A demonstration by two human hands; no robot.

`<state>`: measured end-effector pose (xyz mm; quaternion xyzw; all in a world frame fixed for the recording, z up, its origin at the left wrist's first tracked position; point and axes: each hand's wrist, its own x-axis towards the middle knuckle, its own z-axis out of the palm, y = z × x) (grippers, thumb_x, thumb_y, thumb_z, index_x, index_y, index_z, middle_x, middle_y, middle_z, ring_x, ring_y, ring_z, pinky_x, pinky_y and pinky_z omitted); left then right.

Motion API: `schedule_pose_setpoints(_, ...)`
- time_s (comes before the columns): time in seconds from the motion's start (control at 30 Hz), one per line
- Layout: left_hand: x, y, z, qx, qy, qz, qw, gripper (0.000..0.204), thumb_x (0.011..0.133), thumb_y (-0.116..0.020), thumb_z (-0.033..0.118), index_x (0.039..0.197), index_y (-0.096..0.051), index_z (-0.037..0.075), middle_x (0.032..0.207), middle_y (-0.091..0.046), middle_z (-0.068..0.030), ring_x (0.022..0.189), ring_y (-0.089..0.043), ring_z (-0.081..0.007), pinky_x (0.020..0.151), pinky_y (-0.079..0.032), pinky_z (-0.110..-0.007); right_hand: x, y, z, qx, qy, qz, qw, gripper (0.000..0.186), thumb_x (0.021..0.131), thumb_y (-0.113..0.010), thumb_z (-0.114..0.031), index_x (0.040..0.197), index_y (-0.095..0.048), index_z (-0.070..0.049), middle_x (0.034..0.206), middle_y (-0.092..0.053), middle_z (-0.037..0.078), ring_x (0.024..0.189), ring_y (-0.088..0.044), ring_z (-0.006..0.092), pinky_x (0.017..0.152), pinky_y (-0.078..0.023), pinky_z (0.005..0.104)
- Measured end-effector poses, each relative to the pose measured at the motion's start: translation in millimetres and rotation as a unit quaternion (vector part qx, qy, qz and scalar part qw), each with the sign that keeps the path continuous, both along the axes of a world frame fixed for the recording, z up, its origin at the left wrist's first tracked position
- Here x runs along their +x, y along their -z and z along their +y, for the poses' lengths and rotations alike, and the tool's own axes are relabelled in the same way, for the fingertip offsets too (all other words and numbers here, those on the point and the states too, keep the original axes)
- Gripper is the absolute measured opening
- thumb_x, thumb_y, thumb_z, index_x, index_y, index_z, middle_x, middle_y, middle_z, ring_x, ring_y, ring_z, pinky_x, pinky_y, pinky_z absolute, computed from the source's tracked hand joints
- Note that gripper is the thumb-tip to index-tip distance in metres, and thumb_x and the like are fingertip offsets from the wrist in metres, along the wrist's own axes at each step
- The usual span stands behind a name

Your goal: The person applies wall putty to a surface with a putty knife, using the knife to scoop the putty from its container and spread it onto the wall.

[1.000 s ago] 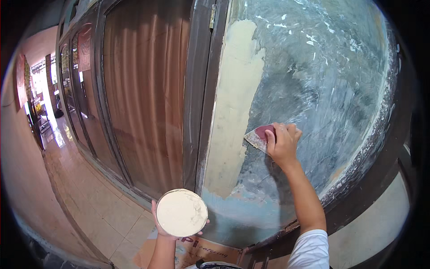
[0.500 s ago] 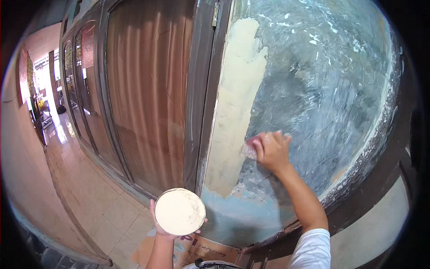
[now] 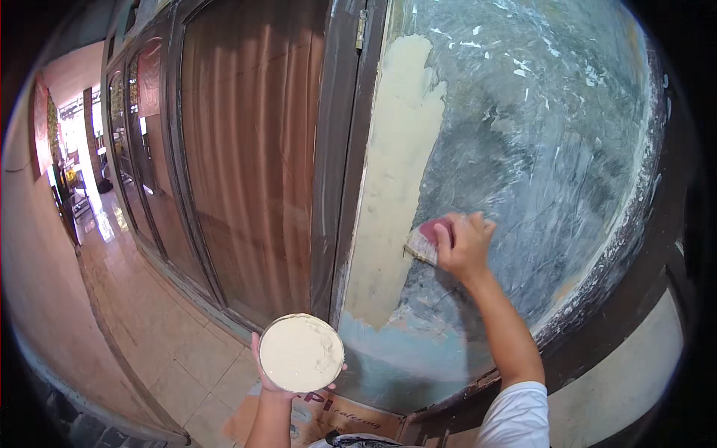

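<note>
From below, my left hand (image 3: 267,366) supports a round tub (image 3: 301,353) filled with smooth cream-coloured putty, its fingers wrapped around the sides. My right hand (image 3: 467,243) grips a putty scraper (image 3: 424,243) with a reddish handle and a pale, smeared blade. That blade is at the right edge of a cream putty strip (image 3: 388,179) on the wall. The strip runs down beside the dark door frame. To its right the wall (image 3: 538,172) is bare grey-blue, mottled with white scratches.
A glazed door (image 3: 254,164) with a brown curtain behind it stands left of the wall. Farther left, a tiled walkway (image 3: 149,313) leads past more windows. A printed orange banner (image 3: 343,418) lies below my hands. Dark curved trim (image 3: 597,321) borders the wall at right.
My right hand has shifted slightly to the right with the scraper, whose blade is now more tilted and more visible. My left hand and the tub stay nearly in place.
</note>
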<state>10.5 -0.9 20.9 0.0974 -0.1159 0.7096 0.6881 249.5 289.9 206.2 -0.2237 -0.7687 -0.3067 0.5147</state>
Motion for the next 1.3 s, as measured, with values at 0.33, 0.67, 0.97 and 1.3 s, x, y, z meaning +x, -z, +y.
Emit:
schedule_pose_setpoints(0.33,-2.9,3.6,1.1,0.038,0.012,0.026,0.999,0.116,0.080,-0.042,0.097,0.163,-0.033,0.016,0.158,-0.038,-0.0338,0.127,-0.043,-0.0761,0.085,-0.050,-0.085,4.9,5.8,-3.0,-0.007,-0.009,-0.046,0.999,0.017,0.092,-0.072,-0.031,0.096,-0.071,-0.015,0.087,-0.066,0.000,0.088,-0.057,0.0260,0.082,-0.034,0.0467)
schedule_pose_setpoints(0.67,-6.5,6.8,-0.2,0.032,0.003,0.036,0.999,0.111,0.083,-0.043,0.094,0.161,-0.037,0.014,0.156,-0.041,-0.0341,0.126,-0.045,-0.0748,0.082,-0.050,-0.086,9.7,16.4,-0.4,-0.002,0.004,-0.055,0.998,0.019,0.093,-0.073,-0.030,0.101,-0.072,-0.013,0.089,-0.068,0.002,0.086,-0.057,0.0254,0.083,-0.033,0.0455)
schedule_pose_setpoints(0.97,2.8,-2.4,4.6,0.071,0.052,-0.009,0.996,0.117,0.081,-0.044,0.096,0.164,-0.032,0.015,0.160,-0.034,-0.0347,0.130,-0.039,-0.0761,0.089,-0.047,-0.086,8.6,-5.9,-4.9,-0.043,-0.038,-0.026,0.998,0.018,0.090,-0.076,-0.028,0.096,-0.072,-0.012,0.086,-0.067,0.003,0.086,-0.057,0.0272,0.086,-0.035,0.0446)
schedule_pose_setpoints(1.3,2.2,5.9,6.5,0.065,0.041,0.041,0.996,0.117,0.081,-0.044,0.096,0.163,-0.033,0.013,0.157,-0.038,-0.0362,0.128,-0.044,-0.0738,0.087,-0.051,-0.083,12.8,4.6,2.0,0.014,-0.044,0.058,0.997,0.018,0.093,-0.074,-0.032,0.097,-0.072,-0.015,0.085,-0.066,0.000,0.083,-0.055,0.0243,0.083,-0.033,0.0434)
